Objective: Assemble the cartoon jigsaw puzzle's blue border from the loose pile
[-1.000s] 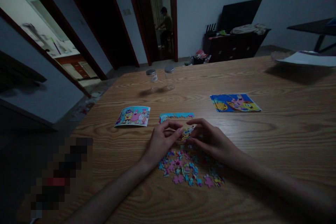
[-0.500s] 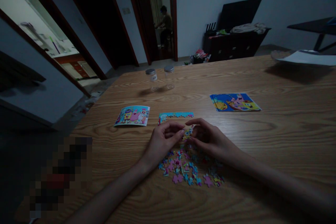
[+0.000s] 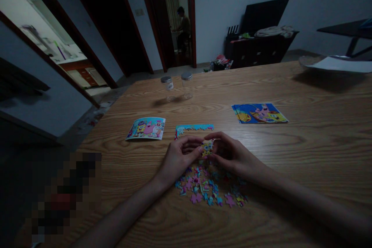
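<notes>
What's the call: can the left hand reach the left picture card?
Probably yes: only bare table lies between left hand and picture card, though it and the right hand pinch a puzzle piece.

Left hand (image 3: pixel 177 159) and right hand (image 3: pixel 232 155) are bare, with long, slender fingers (image 3: pixel 217 138). Slim bare forearms (image 3: pixel 136 201) run to the lower edge; dim light hides finer detail.

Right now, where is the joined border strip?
Head view, centre: the border strip lies flat on the table just beyond the left hand, between the pale card at its left and the blue card farther right.
</notes>
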Demonstrator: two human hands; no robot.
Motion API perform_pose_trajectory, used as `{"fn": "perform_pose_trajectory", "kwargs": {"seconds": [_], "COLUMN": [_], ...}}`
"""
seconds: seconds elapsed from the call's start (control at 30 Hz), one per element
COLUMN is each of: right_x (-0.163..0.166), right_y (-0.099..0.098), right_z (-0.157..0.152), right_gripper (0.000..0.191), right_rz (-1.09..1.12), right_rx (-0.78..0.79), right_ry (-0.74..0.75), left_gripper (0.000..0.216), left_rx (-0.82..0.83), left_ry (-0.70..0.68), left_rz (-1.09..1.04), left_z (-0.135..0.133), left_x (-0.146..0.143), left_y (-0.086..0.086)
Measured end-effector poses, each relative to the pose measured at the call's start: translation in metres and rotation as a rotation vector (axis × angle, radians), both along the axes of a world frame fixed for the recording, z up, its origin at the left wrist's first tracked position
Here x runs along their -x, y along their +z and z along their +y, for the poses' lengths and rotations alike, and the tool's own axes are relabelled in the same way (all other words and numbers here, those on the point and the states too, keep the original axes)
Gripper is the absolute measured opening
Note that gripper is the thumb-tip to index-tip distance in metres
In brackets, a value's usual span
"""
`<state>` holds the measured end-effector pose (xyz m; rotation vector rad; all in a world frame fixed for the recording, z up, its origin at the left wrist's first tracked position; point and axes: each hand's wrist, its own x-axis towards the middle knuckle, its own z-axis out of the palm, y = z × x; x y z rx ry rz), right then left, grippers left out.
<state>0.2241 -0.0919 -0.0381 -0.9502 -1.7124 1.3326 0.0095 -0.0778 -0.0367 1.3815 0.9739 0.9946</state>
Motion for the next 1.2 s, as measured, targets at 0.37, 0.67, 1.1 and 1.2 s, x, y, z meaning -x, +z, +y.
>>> {"fn": "perform_pose_trajectory", "kwargs": {"seconds": [0.37, 0.67, 1.1, 1.2], "right_x": [-0.0026, -0.0039, -0.0042, -0.005], "right_y": [0.0028, 0.0015, -0.0034, -0.002], "right_z": [0.0008, 0.0033, 0.0052, 0.0058], "right_gripper": [0.04, 0.036, 0.032, 0.03], "right_rz": [-0.001, -0.017, 0.003, -0.029], "right_rx": [-0.014, -0.003, -0.004, -0.024], "right_ry": [-0.002, -0.046, -0.068, -0.092], "left_gripper": [0.026, 0.03, 0.038, 0.035], "left_rx": [-0.042, -0.074, -0.026, -0.051], "left_ry": [-0.008, -0.076, -0.068, -0.064], "left_rz": [0.029, 0.027, 0.002, 0.055], "left_z": [0.001, -0.0014, -0.0032, -0.0018], "left_x": [0.005, 0.0051, 0.0001, 0.0024], "left_y": [0.0009, 0.0062, -0.002, -0.0016]}}
